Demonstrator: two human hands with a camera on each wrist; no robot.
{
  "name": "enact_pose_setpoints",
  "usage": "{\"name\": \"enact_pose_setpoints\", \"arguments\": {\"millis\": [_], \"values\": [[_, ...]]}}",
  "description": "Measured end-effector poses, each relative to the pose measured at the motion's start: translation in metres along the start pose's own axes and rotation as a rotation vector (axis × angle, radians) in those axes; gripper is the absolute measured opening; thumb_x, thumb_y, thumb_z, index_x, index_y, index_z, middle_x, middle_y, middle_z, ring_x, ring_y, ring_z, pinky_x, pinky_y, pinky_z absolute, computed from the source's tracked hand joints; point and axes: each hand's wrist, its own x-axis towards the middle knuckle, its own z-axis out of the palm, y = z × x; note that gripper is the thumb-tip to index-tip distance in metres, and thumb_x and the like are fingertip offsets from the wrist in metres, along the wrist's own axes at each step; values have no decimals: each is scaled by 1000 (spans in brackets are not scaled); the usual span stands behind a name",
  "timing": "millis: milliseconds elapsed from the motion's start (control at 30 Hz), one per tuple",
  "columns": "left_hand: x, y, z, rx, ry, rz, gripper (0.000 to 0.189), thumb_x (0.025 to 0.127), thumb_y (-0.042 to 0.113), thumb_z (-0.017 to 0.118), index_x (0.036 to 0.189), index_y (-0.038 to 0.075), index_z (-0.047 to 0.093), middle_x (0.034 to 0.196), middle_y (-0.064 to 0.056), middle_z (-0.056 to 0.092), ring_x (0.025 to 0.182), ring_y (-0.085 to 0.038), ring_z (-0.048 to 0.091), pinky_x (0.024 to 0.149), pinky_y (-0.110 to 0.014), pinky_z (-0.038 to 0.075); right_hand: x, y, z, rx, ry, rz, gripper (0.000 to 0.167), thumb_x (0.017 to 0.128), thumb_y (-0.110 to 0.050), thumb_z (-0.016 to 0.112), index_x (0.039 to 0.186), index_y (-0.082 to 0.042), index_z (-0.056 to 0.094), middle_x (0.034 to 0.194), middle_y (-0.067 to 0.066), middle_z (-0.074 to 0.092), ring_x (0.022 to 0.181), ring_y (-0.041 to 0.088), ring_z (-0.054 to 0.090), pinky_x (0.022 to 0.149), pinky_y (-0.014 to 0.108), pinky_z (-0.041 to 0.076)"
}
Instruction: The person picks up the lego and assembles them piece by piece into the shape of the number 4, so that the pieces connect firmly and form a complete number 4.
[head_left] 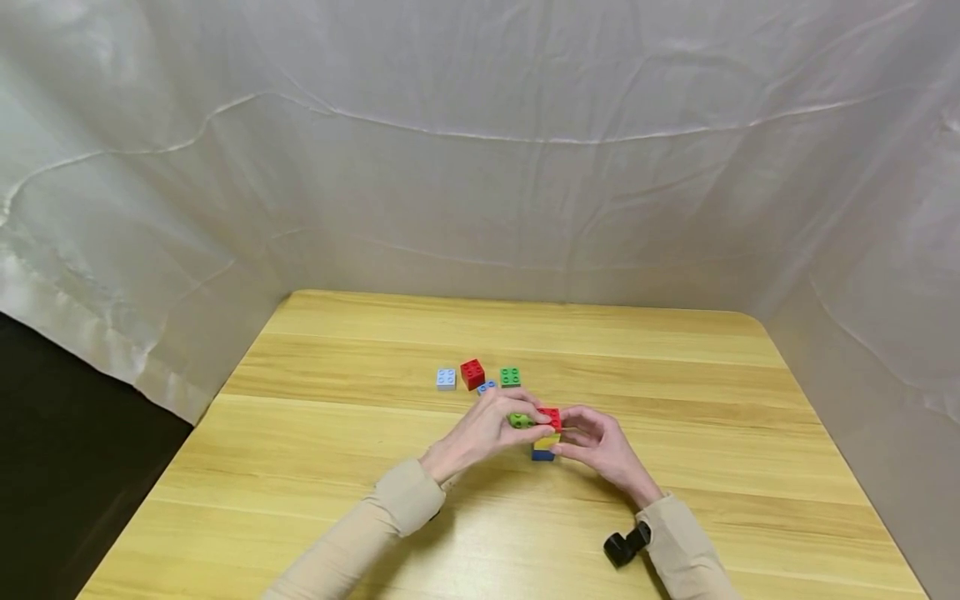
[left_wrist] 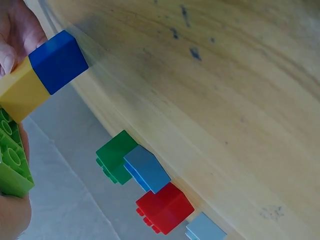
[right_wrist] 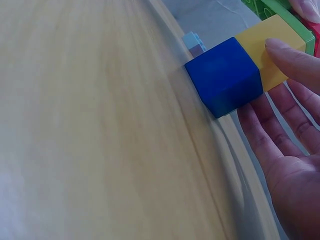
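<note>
A small stack of toy bricks stands between the two hands: a dark blue brick (right_wrist: 227, 75) at the bottom, a yellow brick (right_wrist: 275, 50) above it, then a light green brick (left_wrist: 15, 172) that juts out to the left. On top sits a red brick (head_left: 551, 415). My left hand (head_left: 480, 429) pinches the red brick between thumb and fingers, over the light green one, and partly covers both. With thumb and fingertips, my right hand (head_left: 607, 450) grips the stack from the right at the yellow brick.
Behind the left hand lie several loose bricks: a pale blue brick (head_left: 446, 379), a second red brick (head_left: 472, 374), a medium blue brick (head_left: 487, 387) and a green brick (head_left: 510, 377). Pale curtains (head_left: 525, 208) surround the wooden table (head_left: 712, 392) at the back and sides.
</note>
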Motion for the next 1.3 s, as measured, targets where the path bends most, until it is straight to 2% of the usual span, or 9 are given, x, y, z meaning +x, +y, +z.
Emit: {"name": "enact_pose_setpoints", "arguments": {"millis": [367, 700, 1133, 1300], "values": [[2, 2, 2, -5, 7, -12, 11, 88, 21, 79, 93, 11, 81, 103, -5, 75, 88, -13, 69, 74, -11, 52, -1, -1, 1, 3, -2, -2, 45, 85, 4, 74, 124, 17, 53, 118, -14, 69, 110, 3, 67, 97, 22, 57], [1, 3, 2, 8, 9, -22, 11, 89, 24, 78, 93, 14, 81, 103, -4, 76, 81, -9, 67, 69, -10, 50, -2, 0, -1, 12, -9, -8, 46, 85, 5, 74, 124, 16, 53, 119, -12, 69, 110, 4, 67, 97, 22, 57], [2, 2, 2, 17, 5, -53, 13, 90, 29, 77, 95, 17, 81, 104, 0, 76, 79, -4, 64, 63, -11, 47, -2, 2, -2, 11, -8, 3, 45, 86, 5, 74, 124, 15, 53, 119, -13, 69, 110, 4, 68, 97, 22, 57], [1, 2, 3, 14, 1, -65, 14, 89, 30, 78, 96, 18, 81, 105, 0, 76, 83, -5, 65, 64, -11, 48, -3, 1, -2, 11, -7, 3, 45, 86, 4, 74, 124, 15, 54, 119, -12, 69, 110, 5, 68, 97, 22, 57]]}}
